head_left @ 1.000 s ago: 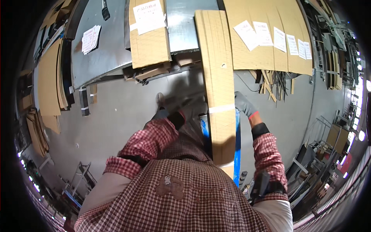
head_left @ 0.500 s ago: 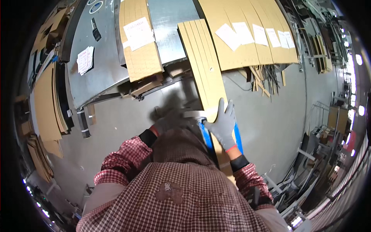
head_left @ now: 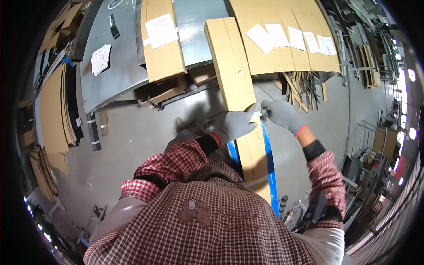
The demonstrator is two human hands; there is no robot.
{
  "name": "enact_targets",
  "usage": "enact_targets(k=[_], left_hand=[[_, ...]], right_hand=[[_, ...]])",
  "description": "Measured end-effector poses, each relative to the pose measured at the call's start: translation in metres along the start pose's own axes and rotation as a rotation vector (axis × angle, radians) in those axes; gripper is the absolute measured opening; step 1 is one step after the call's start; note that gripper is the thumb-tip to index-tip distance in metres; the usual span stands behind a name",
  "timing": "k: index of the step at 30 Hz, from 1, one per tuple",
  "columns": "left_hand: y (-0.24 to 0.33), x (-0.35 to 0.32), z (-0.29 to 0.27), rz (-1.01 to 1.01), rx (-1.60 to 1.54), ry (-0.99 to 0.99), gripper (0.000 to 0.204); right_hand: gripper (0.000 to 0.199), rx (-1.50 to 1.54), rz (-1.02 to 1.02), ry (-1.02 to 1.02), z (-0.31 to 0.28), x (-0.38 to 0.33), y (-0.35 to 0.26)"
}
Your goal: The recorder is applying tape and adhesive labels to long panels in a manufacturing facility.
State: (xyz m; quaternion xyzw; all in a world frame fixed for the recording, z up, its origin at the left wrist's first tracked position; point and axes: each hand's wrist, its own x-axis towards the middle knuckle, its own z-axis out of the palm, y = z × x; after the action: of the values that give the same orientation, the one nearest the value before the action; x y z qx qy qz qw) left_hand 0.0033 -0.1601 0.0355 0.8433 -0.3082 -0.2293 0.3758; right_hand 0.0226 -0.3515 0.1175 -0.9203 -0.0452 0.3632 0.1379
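Observation:
A long bundle of tan cardboard strips (head_left: 229,66) runs from the table's edge toward my body. My left hand (head_left: 238,124), in a grey glove, lies across it with fingers stretched out and thumb raised. A short whitish strip (head_left: 257,114) shows on the bundle between my hands, like tape or strapping. At its right end my gloved right hand (head_left: 282,115) has its fingers curled in a pinch. Something small and dark shows at those fingertips, too small to name. Below my hands the cardboard lies between two blue-edged rails (head_left: 270,170).
A metal table (head_left: 128,66) ahead bears another cardboard bundle (head_left: 164,57) with a paper, a stack of slips (head_left: 101,59) and a black-handled tool (head_left: 114,27). Wide cardboard sheets (head_left: 282,57) with papers lie at right. Thin offcuts (head_left: 300,90) hang below them.
My left hand has come rightward from beside the bundle onto it. My right hand has lifted off the cardboard to its right side and curled its fingers. The whitish strip no longer extends left.

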Motion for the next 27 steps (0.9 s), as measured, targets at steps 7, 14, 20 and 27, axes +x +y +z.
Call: enact_targets(k=[7, 14, 20, 27], left_hand=[[-0.005, 0.027, 0.005, 0.034, 0.097, -0.056, 0.05], [-0.031, 0.014, -0.029, 0.078, 0.191, -0.082, 0.046], [-0.076, 0.019, 0.004, -0.342, -0.123, 0.811, 0.075], [-0.048, -0.012, -0.007, -0.366, -0.321, 0.183, 0.072]], right_hand=[[0.024, -0.19, -0.295, 0.066, 0.06, 0.079, 0.085], [0.024, -0.817, -0.255, 0.081, 0.115, 0.09, 0.159], [0.026, 0.035, 0.026, 0.412, 0.089, 0.085, 0.121], [0.025, -0.002, -0.275, -0.009, 0.108, 0.035, 0.111]])
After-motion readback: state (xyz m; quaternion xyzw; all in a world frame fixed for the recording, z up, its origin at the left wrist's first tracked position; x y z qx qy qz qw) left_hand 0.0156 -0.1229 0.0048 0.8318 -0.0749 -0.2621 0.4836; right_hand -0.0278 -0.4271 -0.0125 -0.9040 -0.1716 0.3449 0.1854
